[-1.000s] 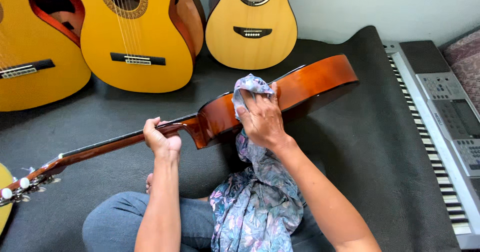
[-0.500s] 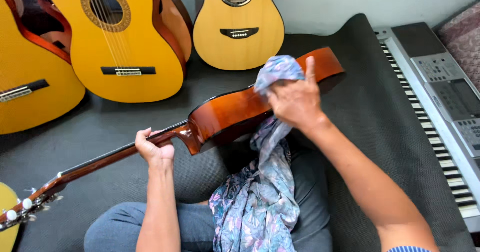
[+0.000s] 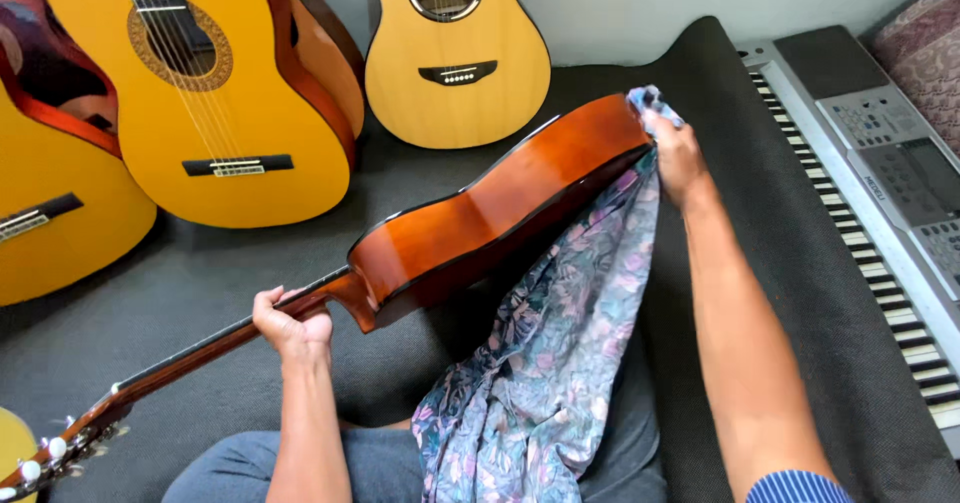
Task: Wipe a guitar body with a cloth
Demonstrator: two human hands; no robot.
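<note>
At the guitar's (image 3: 500, 208) far end — right hand's (image 3: 678, 158) grip clutches cloth (image 3: 560, 363); left (image 3: 290, 325) holds neck

Your brown guitar (image 3: 500, 213) hides its strings, showing only side and back. Its headstock (image 3: 40, 458) runs off the left edge. The keyboard (image 3: 880, 193) is cut off right.

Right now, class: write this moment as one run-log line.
left hand: grips guitar neck | right hand: presses floral cloth on brown guitar end | nearby: keyboard
</note>
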